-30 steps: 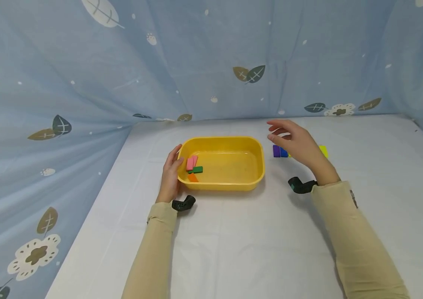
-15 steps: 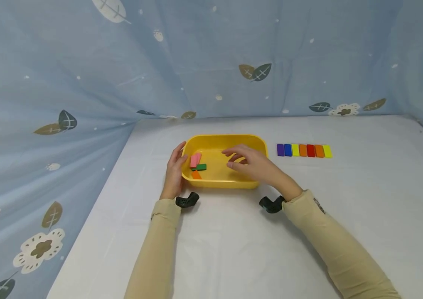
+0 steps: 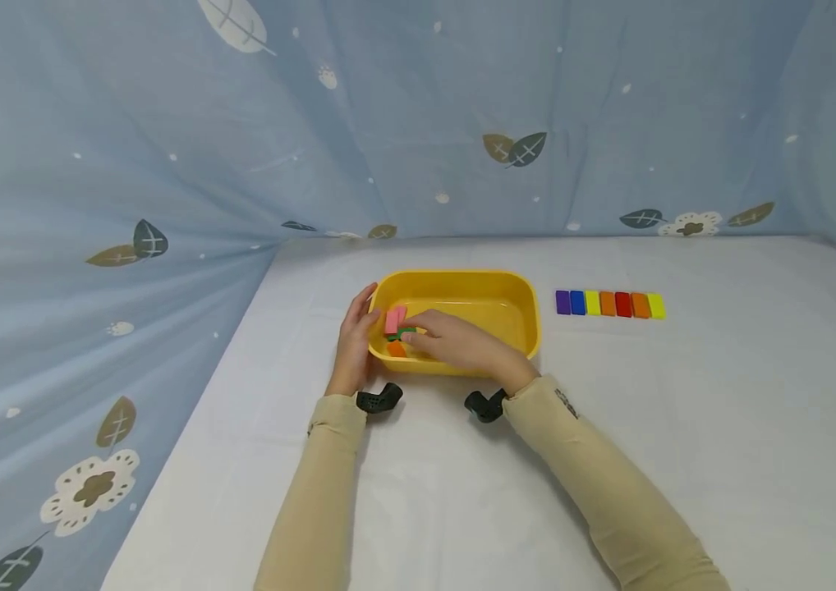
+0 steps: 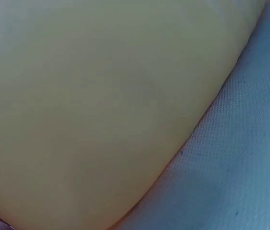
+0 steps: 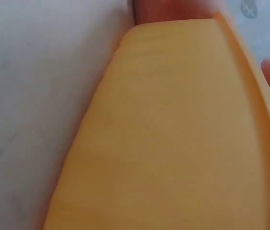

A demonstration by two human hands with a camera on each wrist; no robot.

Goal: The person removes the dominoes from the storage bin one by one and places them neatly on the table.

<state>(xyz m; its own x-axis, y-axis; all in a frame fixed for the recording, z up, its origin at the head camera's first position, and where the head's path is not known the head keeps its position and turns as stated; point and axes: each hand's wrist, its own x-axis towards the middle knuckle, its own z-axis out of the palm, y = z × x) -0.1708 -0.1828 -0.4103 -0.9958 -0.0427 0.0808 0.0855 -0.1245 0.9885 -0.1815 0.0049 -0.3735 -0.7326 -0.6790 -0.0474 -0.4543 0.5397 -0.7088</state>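
Left grip [image 3: 354,343] around one end of yellow tray [image 3: 462,286], right grip [image 3: 455,338] at green block [image 3: 408,332], pinch unclear

Behind my white table [image 3: 721,460] I see a blue cloth [image 3: 388,98], which also runs along the table's left side. Printed on it I see a large white flower [image 3: 93,491] left of the table and a leaf pair [image 3: 516,151] above the table's back edge.
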